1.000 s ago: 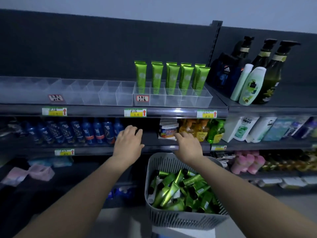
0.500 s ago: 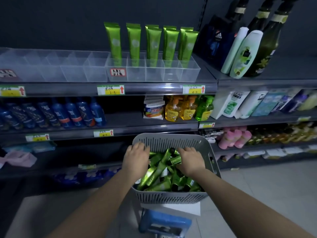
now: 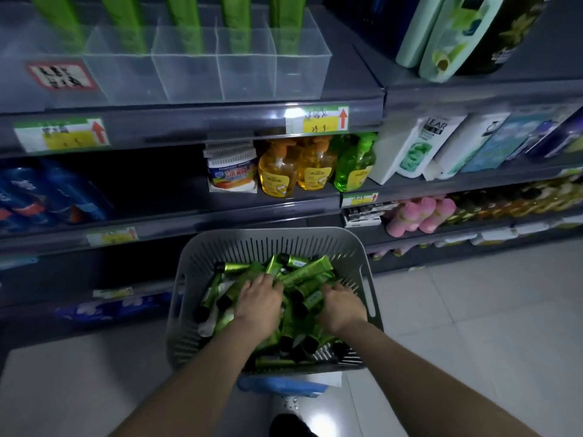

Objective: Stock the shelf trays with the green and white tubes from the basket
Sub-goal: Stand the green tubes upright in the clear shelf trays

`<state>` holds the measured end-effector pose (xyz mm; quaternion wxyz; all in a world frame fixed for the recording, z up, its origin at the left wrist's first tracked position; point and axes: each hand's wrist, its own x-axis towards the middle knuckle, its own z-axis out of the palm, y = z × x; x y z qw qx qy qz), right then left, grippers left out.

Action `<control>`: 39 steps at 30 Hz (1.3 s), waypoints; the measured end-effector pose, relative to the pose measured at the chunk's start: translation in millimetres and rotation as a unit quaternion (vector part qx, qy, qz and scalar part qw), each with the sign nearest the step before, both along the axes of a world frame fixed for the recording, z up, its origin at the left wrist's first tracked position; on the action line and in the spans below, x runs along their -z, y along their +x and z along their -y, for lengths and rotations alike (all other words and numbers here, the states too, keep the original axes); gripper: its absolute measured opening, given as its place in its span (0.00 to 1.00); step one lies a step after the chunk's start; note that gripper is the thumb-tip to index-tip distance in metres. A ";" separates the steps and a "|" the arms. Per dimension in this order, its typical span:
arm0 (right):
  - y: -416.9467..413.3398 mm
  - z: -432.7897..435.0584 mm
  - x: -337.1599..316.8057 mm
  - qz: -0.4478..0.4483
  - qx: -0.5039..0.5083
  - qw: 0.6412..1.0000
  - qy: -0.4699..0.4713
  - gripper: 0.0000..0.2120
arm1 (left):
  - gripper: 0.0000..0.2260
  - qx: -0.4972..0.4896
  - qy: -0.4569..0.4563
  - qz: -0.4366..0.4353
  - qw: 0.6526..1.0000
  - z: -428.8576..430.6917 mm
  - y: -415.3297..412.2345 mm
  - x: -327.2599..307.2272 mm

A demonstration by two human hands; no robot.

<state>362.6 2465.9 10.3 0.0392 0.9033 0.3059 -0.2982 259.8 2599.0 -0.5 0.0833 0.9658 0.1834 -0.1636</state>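
Both grips are down inside the basket, backs upward, fingers bent into the heap of green tubes. The left grip lies on the middle of the heap. The right grip lies near it, close to the basket's right wall, and a few tubes show in the gap between the two. The fingertips of both are sunk among the tubes, so I cannot tell whether either grip grasps a tube or only presses on the heap.

Loose tubes lie crosswise all round the grips: ahead of them toward the far wall, to the left of the left grip, and under both wrists. A white tube shows low down, left of the left grip.

The grey slotted basket rests on something blue beneath the forearms.

Well above and ahead of the grips, on the top shelf, stands the clear divided tray, with upright tubes in its compartments. Between tray and grips, a lower shelf carries yellow pump bottles and a green bottle.
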 end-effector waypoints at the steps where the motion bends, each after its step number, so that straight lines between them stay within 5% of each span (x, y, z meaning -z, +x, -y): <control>1: 3.1 -0.1 5.7 -0.008 0.005 1.000 -0.001 0.27 | 0.22 -0.001 -0.007 -0.007 1.000 1.4 6.0 7.2; 12: 25.1 -6.9 55.0 -0.059 0.033 0.998 -0.006 0.28 | 0.35 -0.057 -0.108 -0.061 0.991 3.3 59.9 57.9; 18: 33.4 -15.0 70.7 -0.059 0.061 0.996 0.020 0.19 | 0.23 -0.163 -0.236 -0.038 0.957 0.5 76.4 78.6; 22: 36.8 -17.1 78.2 -0.042 0.055 0.997 0.034 0.21 | 0.14 -0.214 -0.269 -0.067 0.937 -4.1 79.6 83.3; 32: 35.8 -23.2 67.9 0.070 -0.140 0.986 -0.050 0.13 | 0.06 -0.314 -0.354 -0.027 0.880 -25.9 56.0 64.3; 36: 24.2 -37.9 60.8 -0.043 -0.058 0.997 -0.005 0.16 | 0.17 -0.290 -0.325 0.005 0.900 -37.4 42.3 47.2; 39: 30.6 -42.0 46.3 -0.152 0.035 0.986 0.056 0.17 | 0.23 -0.334 -0.326 0.029 0.884 -46.6 29.7 24.7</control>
